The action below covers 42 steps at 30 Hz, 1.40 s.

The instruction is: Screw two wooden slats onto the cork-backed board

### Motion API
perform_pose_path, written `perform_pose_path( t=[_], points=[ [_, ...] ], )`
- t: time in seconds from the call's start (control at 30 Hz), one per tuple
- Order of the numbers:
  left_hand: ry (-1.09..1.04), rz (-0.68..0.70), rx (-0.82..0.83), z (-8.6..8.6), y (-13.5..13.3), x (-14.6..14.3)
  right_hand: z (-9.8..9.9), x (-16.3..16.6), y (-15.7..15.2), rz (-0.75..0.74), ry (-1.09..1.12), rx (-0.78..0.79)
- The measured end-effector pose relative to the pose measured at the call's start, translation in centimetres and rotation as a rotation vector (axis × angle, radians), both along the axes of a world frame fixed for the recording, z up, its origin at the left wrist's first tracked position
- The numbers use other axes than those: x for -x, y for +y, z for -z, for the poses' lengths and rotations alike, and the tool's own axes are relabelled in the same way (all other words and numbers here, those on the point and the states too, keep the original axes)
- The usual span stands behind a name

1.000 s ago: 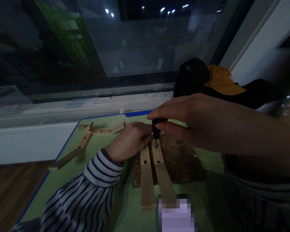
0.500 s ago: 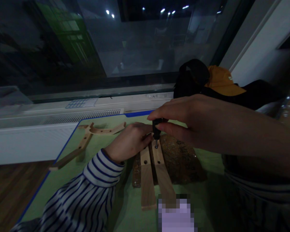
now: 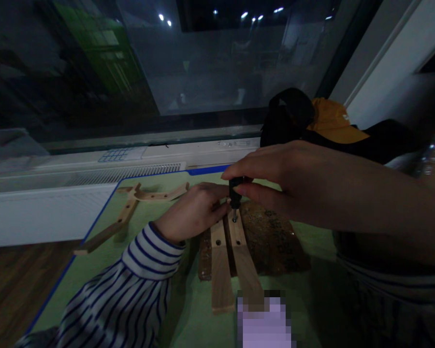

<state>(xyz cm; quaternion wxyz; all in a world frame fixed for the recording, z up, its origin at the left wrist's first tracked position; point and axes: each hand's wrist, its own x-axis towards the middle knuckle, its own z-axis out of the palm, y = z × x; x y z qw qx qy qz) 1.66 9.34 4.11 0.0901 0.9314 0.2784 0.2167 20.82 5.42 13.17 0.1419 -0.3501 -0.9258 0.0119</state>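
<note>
Barely any change over the last second: right hand [image 3: 275, 176] stayed pinched on the stubby screwdriver [image 3: 235, 191], tip in the slat [image 3: 241, 251] hole. Left hand [image 3: 192, 212] kept pressing the slats from 9 o'clock, so driving looked ongoing.

Left hand [image 3: 192, 212] slightly farther forward.

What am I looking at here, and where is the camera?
The camera sits on a person's head, looking down at their own two hands. The right hand pinches a small black screwdriver, its tip on a screw in one of two wooden slats. The left hand, in a striped sleeve, rests against the slats' far end. The slats lie over a dark brown slab on a green mat. More wooden parts lie farther left; a dark bag with an orange cap sits behind.
</note>
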Motion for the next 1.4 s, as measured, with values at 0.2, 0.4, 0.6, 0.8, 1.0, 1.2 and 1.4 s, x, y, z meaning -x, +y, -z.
perform_pose_path(
  t=[0.2, 0.4, 0.6, 0.8, 1.0, 1.2, 1.4],
  points=[
    [0.012, -0.013, 0.034, -1.6, -0.7, 0.4, 0.1, 0.1, -0.1, -0.010, 0.002, 0.010],
    [-0.093, -0.069, -0.049, -3.5, -1.0, 1.4, -0.1, 0.0, -0.2, -0.019, 0.027, 0.005],
    [-0.131, -0.037, 0.002, -4.2, -1.5, 1.6, 0.0, -0.2, 0.0, -0.059, 0.059, -0.015],
    [-0.156, -0.009, 0.019, -3.0, -1.2, 0.8, -0.1, -0.1, -0.1, -0.055, 0.062, -0.025],
    [-0.148, -0.043, 0.006, -2.2, -1.1, 0.3, -0.1, -0.2, 0.0, -0.047, 0.041, -0.041],
    [-0.148, -0.040, 0.013, -2.2, -1.2, 0.3, 0.0, -0.2, -0.1, -0.027, 0.039, -0.034],
    [-0.152, -0.050, 0.057, -2.4, -1.3, 0.3, 0.1, -0.1, -0.2, -0.015, 0.030, -0.019]
  ],
)
